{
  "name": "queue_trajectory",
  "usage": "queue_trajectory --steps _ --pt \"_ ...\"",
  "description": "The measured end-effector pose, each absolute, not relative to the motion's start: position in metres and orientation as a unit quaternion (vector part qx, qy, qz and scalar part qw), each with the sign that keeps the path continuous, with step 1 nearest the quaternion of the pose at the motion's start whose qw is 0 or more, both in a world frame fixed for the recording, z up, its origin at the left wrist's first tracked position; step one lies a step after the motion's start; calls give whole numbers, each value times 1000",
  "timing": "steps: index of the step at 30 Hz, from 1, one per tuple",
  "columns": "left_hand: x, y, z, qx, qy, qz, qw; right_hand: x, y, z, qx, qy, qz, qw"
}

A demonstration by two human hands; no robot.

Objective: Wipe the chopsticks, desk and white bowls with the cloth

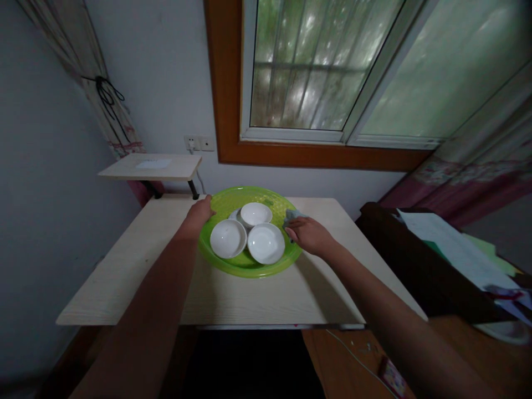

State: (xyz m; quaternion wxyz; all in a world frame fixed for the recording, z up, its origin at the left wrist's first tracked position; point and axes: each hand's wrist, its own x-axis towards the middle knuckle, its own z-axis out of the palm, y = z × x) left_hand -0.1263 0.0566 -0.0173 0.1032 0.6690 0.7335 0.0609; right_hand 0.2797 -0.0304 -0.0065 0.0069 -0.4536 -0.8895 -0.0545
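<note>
Green tray [249,270], in the head view, sits over the middle of the table [316,299], between the person's 2 hands; whether its underside rests flat on the wood, I cannot tell. It looks close to round, with no clear long axis. From the left hand [200,213] it lies to the right, and that hand is at its left rim, thumb over the edge and fingers mostly hidden, seemingly closed on it. From the right hand [306,235] it lies to the left; that hand is curled closed around a grey cloth [292,215], which meets the right rim. Neither hand is clearly nearer, as each is at its own side of the rim. Inside the tray are 3 white bowls, grouped close together: the back bowl [256,213], the front-left bowl [228,239] and the front-right bowl [266,244]. Another white piece [235,214] shows beside the back bowl, too hidden to identify.
</note>
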Motion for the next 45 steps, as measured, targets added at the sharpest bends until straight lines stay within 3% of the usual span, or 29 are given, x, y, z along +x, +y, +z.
queue_trajectory --steps 45 --pt "-122 49 -11 656 743 60 116 290 -28 -30 -441 -889 -61 103"
